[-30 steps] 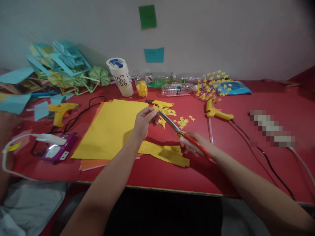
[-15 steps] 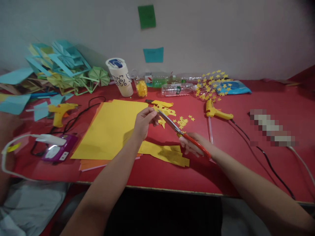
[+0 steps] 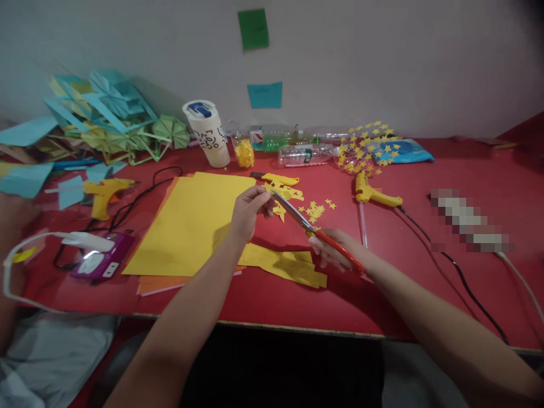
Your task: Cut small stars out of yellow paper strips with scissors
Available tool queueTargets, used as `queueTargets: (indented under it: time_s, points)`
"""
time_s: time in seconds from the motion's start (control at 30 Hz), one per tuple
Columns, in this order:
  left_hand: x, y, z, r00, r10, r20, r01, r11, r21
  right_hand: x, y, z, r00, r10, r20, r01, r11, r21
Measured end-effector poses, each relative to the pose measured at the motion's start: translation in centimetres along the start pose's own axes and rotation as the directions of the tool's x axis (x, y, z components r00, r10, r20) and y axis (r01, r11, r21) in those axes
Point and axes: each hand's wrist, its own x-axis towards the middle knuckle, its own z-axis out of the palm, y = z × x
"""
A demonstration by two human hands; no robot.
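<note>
My right hand [image 3: 331, 249] is wrapped round the red-handled scissors [image 3: 293, 212], whose nearly closed blades point up and left. Their tips are close to the pinched thumb and fingers of my left hand [image 3: 251, 207]. What that pinch holds is too small to make out; yellow paper shows right by it. Yellow paper scraps [image 3: 293, 192] and a pile of small yellow paper stars [image 3: 315, 211] lie just beyond the blades. Below my hands are yellow paper strips [image 3: 284, 264]. A stack of yellow paper sheets [image 3: 182, 221] lies left of my left hand, over orange ones.
A yellow utility knife [image 3: 280, 179] lies behind the scraps. Glue guns [image 3: 378, 196] [image 3: 104, 195] rest on both sides with black cords. A white tumbler [image 3: 207, 136], plastic bottles [image 3: 306, 154] and folded paper shapes [image 3: 110, 113] line the wall. A purple power adapter [image 3: 104, 258] sits left, near another person's arm [image 3: 12, 249].
</note>
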Motion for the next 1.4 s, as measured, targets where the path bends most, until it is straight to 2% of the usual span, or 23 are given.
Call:
queueTargets:
  time_s: [0.43, 0.63, 1.07, 1.4]
  points:
    - [0.02, 0.23, 0.02, 1.000, -0.025, -0.008, 0.025, 1.000, 0.002, 0.03, 0.10, -0.04, 1.000, 0.011, -0.016, -0.011, 1.000, -0.003]
    - [0.26, 0.06, -0.27, 0.999, -0.020, -0.045, 0.020, 1.000, -0.009, -0.17, -0.07, -0.14, 1.000, 0.003, 0.017, -0.003, 1.000, 0.001]
    - [0.19, 0.21, -0.16, 1.000, -0.019, -0.023, 0.019, 1.000, -0.004, -0.12, 0.18, -0.36, 0.999, -0.021, 0.034, 0.021, 1.000, 0.004]
    - [-0.07, 0.26, 0.06, 1.000, 0.030, 0.009, -0.030, 0.999, 0.028, 0.13, 0.50, -0.35, 1.000, 0.008, 0.017, -0.008, 1.000, -0.010]
